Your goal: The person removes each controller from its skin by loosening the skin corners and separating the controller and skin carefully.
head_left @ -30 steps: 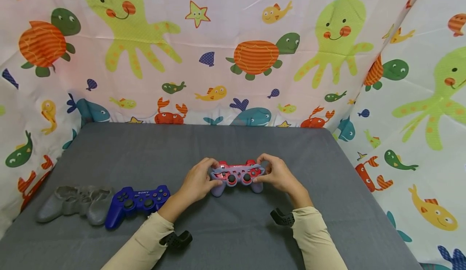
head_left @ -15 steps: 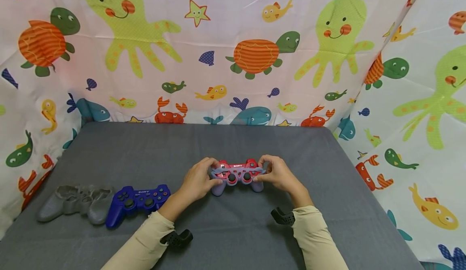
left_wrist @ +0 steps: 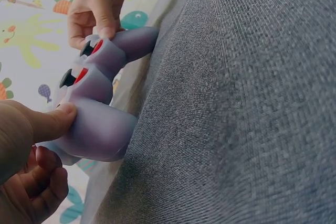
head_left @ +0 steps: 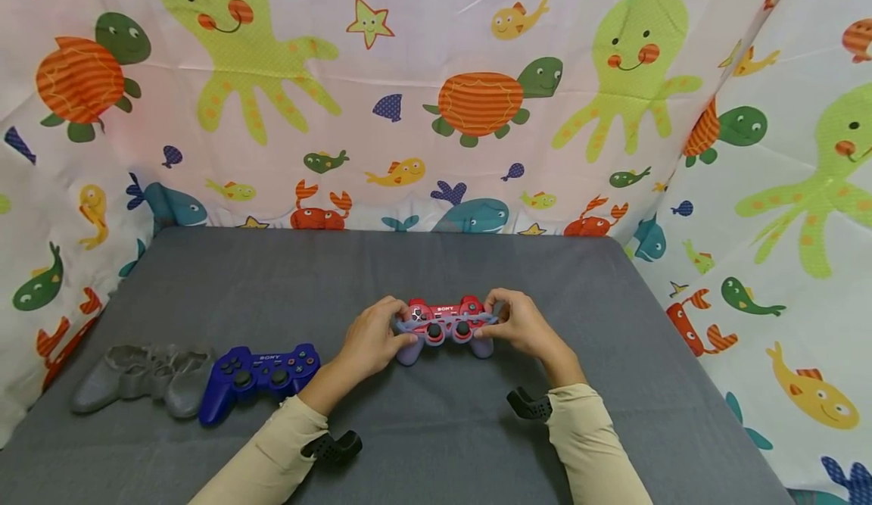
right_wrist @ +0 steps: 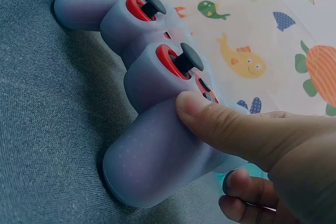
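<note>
A red game controller (head_left: 445, 310) stands out in the head view, its front edge and grips inside a translucent lilac silicone cover (head_left: 482, 349). The cover's upper edge lies bunched across the controller's face above the two black thumbsticks. My left hand (head_left: 370, 338) pinches the cover at the controller's left side, thumb on the near face. On the opposite side my right hand (head_left: 523, 326) grips the cover likewise. From the right wrist view, the thumb (right_wrist: 202, 114) presses on the cover beside a thumbstick. The covered grips touch the grey cloth; fingers behind the controller are partly hidden.
Left of my left arm lies a blue controller (head_left: 259, 372) without a cover. Touching it is an empty grey silicone cover (head_left: 146, 380). A grey cloth covers the table (head_left: 436, 444), and printed curtains (head_left: 381, 66) hang at its back and sides.
The cover's upper edge has shifted down the controller's face toward the thumbsticks, baring the SONY lettering and more red. Both hands keep nearly the same place.
</note>
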